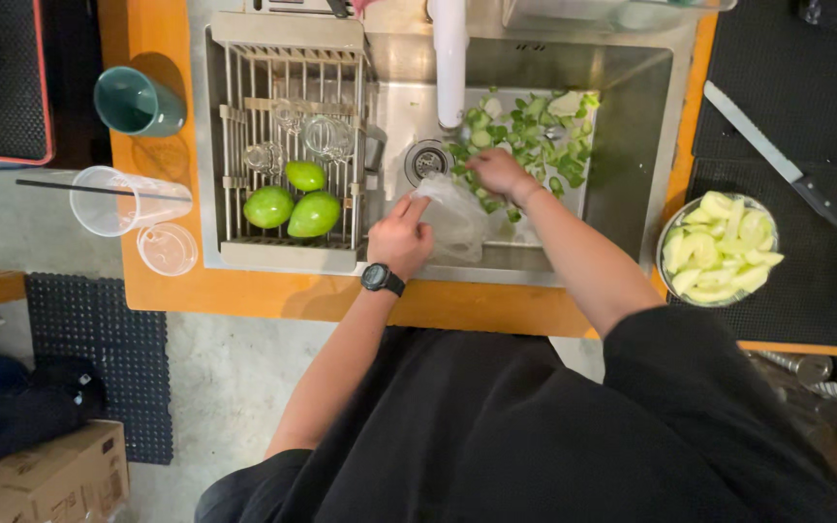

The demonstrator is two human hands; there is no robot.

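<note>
Clear plastic bag (455, 225) at near edge of sink (632, 107), w/ left hand (401, 237) fingers pinching its rim. Right hand (501, 172) fingers closed on green peel scraps (535, 136) just beyond. Left: rack (288, 44) w/ green mangoes (294, 203). Right: bowl of slices (719, 247), knife (777, 160)

The person is wearing a black top. It is looking loose and soft, and it is filling the near part of the view. The sleeves are short and wide, ending above the elbows, so both arms are showing bare below them. The cloth is plain, with no pictures or patterns on it, and it is making a few soft folds near the middle.

On the wrist of the left hand (401, 237) the person is wearing a black watch (382, 279) with a round face and a dark strap. The right hand (502, 174) is wearing nothing: no ring, no band and no glove is showing on it.
</note>
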